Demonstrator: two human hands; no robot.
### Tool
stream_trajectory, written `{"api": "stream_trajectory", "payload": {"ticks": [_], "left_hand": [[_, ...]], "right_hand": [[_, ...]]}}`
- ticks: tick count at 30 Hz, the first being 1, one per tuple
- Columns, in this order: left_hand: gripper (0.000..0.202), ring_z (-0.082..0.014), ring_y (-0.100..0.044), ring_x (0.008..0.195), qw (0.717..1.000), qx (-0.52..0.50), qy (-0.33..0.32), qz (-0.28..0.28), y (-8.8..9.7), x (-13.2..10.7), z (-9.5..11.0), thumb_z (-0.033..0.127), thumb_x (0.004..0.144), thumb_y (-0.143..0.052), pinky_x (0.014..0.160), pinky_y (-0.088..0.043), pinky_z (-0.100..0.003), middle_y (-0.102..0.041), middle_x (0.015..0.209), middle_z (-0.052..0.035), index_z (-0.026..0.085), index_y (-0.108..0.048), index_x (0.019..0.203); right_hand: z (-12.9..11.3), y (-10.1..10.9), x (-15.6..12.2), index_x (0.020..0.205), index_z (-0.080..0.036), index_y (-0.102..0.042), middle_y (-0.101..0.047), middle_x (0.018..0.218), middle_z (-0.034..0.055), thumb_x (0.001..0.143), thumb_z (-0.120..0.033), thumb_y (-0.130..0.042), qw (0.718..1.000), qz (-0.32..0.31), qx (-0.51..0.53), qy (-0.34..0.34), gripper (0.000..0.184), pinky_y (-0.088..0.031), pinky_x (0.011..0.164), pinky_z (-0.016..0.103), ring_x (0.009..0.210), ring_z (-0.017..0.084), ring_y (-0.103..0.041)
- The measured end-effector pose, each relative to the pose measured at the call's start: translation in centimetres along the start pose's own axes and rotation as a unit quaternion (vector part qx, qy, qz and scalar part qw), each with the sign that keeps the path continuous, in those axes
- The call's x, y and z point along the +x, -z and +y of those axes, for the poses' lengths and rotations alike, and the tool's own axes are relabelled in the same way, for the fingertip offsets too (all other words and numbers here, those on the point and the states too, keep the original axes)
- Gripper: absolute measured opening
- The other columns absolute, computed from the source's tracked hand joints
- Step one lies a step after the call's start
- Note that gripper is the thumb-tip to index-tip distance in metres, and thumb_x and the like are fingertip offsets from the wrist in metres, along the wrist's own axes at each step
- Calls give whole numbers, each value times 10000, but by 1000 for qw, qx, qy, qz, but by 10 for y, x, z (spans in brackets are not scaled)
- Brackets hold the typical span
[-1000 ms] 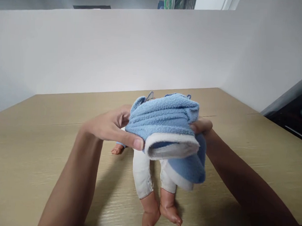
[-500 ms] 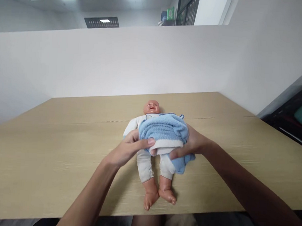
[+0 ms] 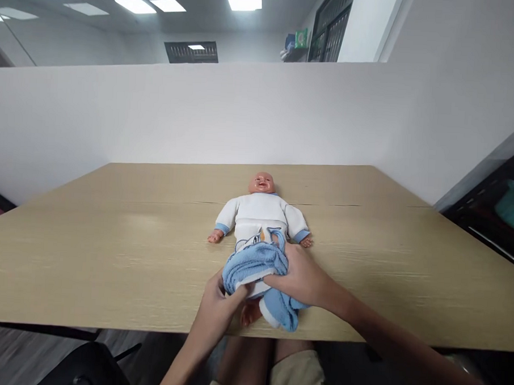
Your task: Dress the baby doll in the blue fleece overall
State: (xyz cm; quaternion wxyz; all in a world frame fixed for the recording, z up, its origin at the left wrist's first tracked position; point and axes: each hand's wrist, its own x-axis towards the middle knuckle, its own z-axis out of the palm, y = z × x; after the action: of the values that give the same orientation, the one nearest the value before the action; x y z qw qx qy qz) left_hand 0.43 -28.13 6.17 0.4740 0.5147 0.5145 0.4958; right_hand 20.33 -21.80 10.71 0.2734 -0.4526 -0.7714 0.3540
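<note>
In the head view, the person I am watching sits at a pale wooden table [image 3: 110, 237], both forearms reaching in over its near edge. A doll [image 3: 262, 207] lies on its back there, head toward the white wall [image 3: 243, 112], arms spread to either side, wearing a white top with blue cuffs. A blue, white-trimmed garment [image 3: 256, 258] sits bunched over the doll's lower body and legs, with a printed white part toward the doll's belly. One leg of it, ending in a white cuff, droops beside the right hand's side of the bundle. Below the gathered cloth, a bare doll foot [image 3: 250, 313] shows; the other I cannot make out.

The left hand [image 3: 218, 301] is partly closed on the garment's near left side, thumb at the white trim, other fingers mostly hidden by the cloth. The right hand [image 3: 300, 276] also has hold of it, curled partway, thumb laid across the white trim from the opposite side. Under the table edge are the person's knees and beige shorts [image 3: 298, 373], and a black chair [image 3: 87, 367] stands to the left.
</note>
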Motion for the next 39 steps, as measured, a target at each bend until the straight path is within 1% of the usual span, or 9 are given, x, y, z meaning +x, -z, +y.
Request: {"api": "stream_trajectory", "payload": {"ticks": [3,6,10,15,23,26,33,36,39], "left_hand": [[477,-343,-716,1231,998,33,-20,50,0,-3,-10,517,935,-730,1080,-558,-443,-787,1289,-131,151,-736,1240],[480,-330,-675,1307,996,74,-23,41,1,-4,-20,518,989,-673,1126,-508,-438,-754,1365,-124,170,-694,1319],[409,-299,-670,1286,996,89,-17,12,2,3,-33,527,1048,-591,1121,-476,-423,-749,1347,-100,201,-674,1280],[356,-298,-661,1258,995,98,-22,17,1,18,-40,528,1063,-572,1099,-467,-419,-763,1187,-90,197,-662,1157],[358,-278,-630,1297,997,69,-31,9,1,36,-48,458,1091,-539,1089,-452,-385,-720,1337,-100,183,-605,1311],[366,-268,-641,1253,998,58,-33,6,2,36,-49,439,1082,-566,1062,-462,-373,-718,1346,-94,176,-605,1334],[389,-287,-656,1208,997,78,-2,11,2,30,-45,412,1031,-642,1025,-475,-390,-729,1306,-96,179,-611,1340],[329,-284,-648,1162,995,96,-33,8,2,24,-46,424,1040,-622,1021,-473,-399,-714,1245,-94,193,-627,1274],[278,-291,-616,1176,990,114,-77,2,3,19,-50,426,1069,-565,1022,-471,-416,-678,1254,-105,213,-629,1235]], "right_hand": [[5,-9,-3,837,-199,-628,-728,812,11,759,-251,-721,1000,3,-28,-1,132,-460,674,305,757,203,-651],[13,-17,-6,924,-191,-655,-761,939,56,752,-275,-747,998,5,-58,-11,212,-490,761,334,874,246,-686],[23,-24,-4,976,-183,-677,-771,1036,103,763,-279,-750,996,2,-86,-19,244,-492,845,367,986,288,-707],[30,-26,8,949,-192,-675,-764,986,86,772,-257,-719,996,5,-84,-9,194,-491,826,361,930,269,-712],[61,-38,24,971,-205,-632,-754,948,56,727,-267,-760,996,76,-19,39,284,-536,839,383,870,261,-697],[70,-42,23,1019,-200,-624,-756,977,65,712,-270,-777,994,97,3,56,349,-550,890,407,902,275,-704],[73,-41,18,1112,-168,-652,-768,1042,106,736,-307,-790,994,77,9,74,423,-562,935,448,965,308,-725],[74,-41,15,1139,-178,-647,-772,1076,107,748,-292,-778,993,86,17,78,428,-562,947,440,1001,312,-733],[76,-41,14,1070,-213,-629,-758,992,60,728,-237,-756,991,94,34,87,366,-564,869,389,903,271,-719]]}}
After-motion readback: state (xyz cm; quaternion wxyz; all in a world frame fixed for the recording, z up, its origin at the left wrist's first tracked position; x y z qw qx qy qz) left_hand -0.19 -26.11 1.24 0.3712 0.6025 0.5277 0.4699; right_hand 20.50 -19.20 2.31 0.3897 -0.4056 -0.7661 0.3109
